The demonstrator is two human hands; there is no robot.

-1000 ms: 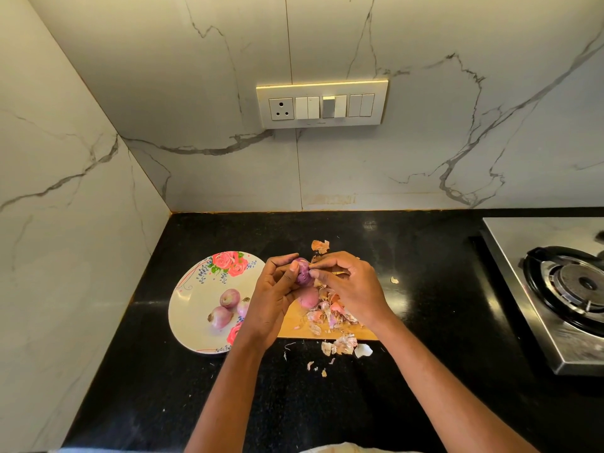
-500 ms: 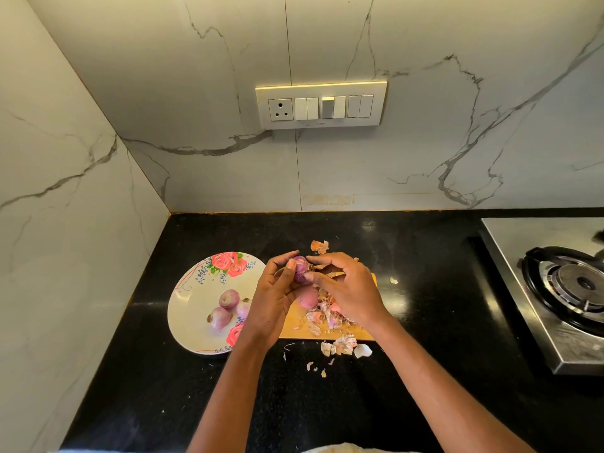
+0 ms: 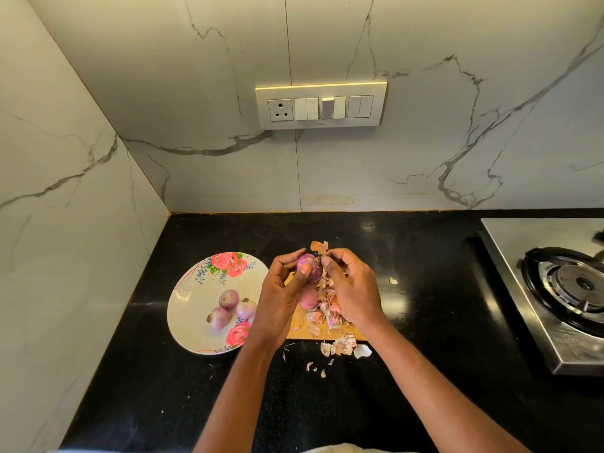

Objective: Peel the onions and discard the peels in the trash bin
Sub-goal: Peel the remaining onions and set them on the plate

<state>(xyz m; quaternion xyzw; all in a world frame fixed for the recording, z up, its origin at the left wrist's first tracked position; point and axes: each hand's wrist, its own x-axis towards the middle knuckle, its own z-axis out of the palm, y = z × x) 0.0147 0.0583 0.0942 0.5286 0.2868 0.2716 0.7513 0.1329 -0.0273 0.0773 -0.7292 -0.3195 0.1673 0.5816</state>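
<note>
Round glossy purple onion (image 3: 309, 267) between both hands' curled fingers (image 3: 305, 273)

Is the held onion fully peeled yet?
Cannot tell: the onion shows glossy purple, but right hand fingers cover its top.

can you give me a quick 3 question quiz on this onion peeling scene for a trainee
1. True or false: the left hand grips the onion being peeled.
2. How many onions lie on the floral plate? A) one B) three C) five
3. Fill in: the pile of peels lies mostly on the wooden ____.

Key:
1. True; the right hand pinches at the onion's skin.
2. B
3. Cutting board; a few scraps also lie on the black counter beside it.
</note>
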